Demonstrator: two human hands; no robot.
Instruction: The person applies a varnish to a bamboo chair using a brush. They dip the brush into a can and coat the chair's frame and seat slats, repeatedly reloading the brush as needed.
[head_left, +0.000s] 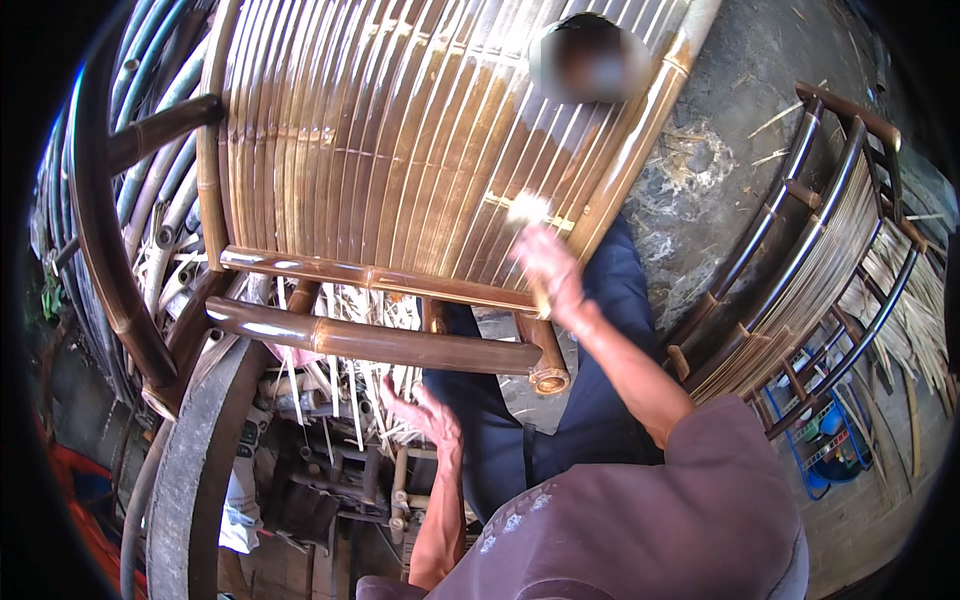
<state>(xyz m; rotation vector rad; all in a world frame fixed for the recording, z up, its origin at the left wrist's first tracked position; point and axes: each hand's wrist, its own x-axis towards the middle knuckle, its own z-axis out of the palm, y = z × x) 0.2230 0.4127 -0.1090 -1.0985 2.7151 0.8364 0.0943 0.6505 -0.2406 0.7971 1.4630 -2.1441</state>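
Observation:
My right hand (550, 265) is closed around a brush, its handle end showing below the palm. The pale bristles (528, 208) touch the bamboo slats near the right side of a brown, glossy bamboo bench (350, 180). A round container (540, 65) rests on the slats beyond the brush; its inside is blurred. My left hand (425, 412) holds nothing, with fingers apart. It hovers below the bench's front bamboo rail (370, 340), over pale bamboo strips, and is apart from the bench.
Long bamboo poles (165, 190) are stacked at the left, beside a curved grey slab-like edge (195, 480). Another brown bamboo piece of furniture (800, 260) stands at the right on the grey floor. A blue basket (830, 450) with small items sits near it. Loose bamboo strips (905, 300) lie at far right.

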